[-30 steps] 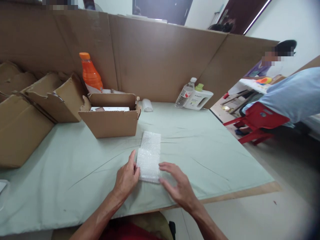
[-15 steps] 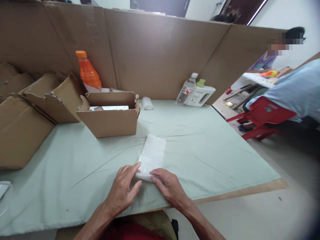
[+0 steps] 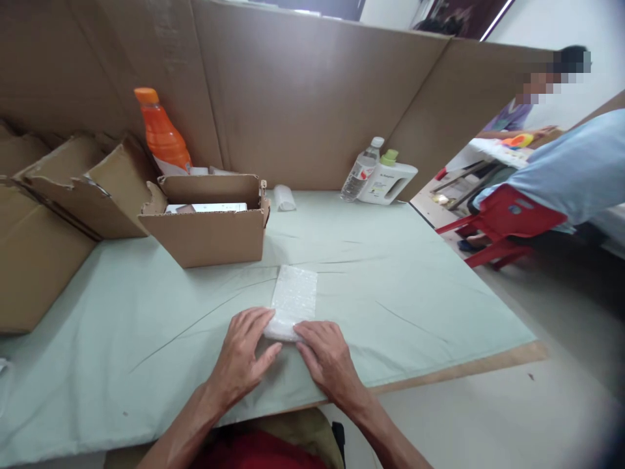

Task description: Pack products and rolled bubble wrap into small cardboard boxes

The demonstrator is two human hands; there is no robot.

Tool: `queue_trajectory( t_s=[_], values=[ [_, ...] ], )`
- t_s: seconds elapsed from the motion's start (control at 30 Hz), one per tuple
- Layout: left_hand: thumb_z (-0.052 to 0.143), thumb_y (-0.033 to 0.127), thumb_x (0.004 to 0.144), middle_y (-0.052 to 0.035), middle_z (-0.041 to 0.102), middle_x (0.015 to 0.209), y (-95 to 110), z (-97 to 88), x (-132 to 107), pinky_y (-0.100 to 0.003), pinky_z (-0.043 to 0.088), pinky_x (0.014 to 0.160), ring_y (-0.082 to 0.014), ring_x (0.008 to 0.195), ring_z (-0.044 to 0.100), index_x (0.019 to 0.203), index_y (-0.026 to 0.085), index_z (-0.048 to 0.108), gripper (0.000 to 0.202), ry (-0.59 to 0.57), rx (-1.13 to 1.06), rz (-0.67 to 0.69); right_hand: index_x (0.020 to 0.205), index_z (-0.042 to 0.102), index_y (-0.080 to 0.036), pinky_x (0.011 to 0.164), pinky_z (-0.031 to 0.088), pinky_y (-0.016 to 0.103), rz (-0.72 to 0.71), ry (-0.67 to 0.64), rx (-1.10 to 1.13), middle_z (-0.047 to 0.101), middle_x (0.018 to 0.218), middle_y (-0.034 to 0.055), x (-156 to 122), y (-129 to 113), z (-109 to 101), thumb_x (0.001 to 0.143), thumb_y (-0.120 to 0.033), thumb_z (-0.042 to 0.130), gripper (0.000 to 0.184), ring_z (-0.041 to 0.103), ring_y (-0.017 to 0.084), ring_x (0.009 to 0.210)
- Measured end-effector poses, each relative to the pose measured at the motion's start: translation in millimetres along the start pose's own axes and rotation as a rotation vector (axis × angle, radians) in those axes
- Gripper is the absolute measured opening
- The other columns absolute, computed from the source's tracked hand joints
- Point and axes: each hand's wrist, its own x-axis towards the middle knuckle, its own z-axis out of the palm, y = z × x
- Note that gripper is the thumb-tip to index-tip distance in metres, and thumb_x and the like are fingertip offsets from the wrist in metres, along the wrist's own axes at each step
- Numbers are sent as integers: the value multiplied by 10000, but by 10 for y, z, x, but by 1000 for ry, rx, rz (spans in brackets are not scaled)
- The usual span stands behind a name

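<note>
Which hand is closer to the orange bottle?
Left. The left hand is in front of the orange bottle and somewhat right; the right hand is farther right.

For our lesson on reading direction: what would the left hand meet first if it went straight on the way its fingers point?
The left hand would meet the bubble wrap, whose left edge its fingers seem to touch; depth is unclear.

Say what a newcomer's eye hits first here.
Probably the bright orange bottle, behind the open cardboard box, left of center on the table. Next, the folded bubble wrap at front center, with the left hand and right hand at its near end. The red chair stands out too, beyond the table's right edge.
</note>
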Motion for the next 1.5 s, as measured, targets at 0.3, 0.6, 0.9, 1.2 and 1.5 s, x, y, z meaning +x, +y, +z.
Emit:
queue_trajectory(
  t_s=[0.3,0.6,0.9,1.2,1.5],
  values=[
    [505,206,921,-103,700,1003,-16,29,145,-458,479,875,-271,932,613,1353,152,523,436,-38,41,-150,1216,611,-192,898,505,444,-40,121,-51,681,1244,136,-37,-54,-75,968,-240,572,256,633,282,1110],
    [628,443,851,-155,593,1297,83,-11,122,-437,491,939,-261,1088,613,1435,169,400,685,130,-675,-721,1166,662,-205,831,533,391,105,173,55,753,1064,90,125,59,105,963,-194,533,241,688,244,952],
    [735,312,799,-26,679,977,230,-17,86,-270,471,841,-152,874,607,1511,187,341,824,185,-1202,-810,1222,660,-235,1065,464,438,330,194,467,645,1330,106,101,-44,112,875,-395,679,383,586,286,1247],
    [758,309,758,-42,686,1001,179,-19,122,-249,474,784,-156,861,594,1305,167,544,604,206,-1183,-765,1084,676,-180,738,545,311,534,-28,867,728,945,80,248,-65,199,835,-526,702,427,677,223,827],
    [689,457,794,-73,658,1020,-546,-428,522,-340,484,875,-214,964,635,1212,171,590,516,362,-929,-658,1024,687,-196,645,520,279,317,227,513,718,831,37,1130,-132,-605,841,-492,697,348,650,192,713]
  ],
)
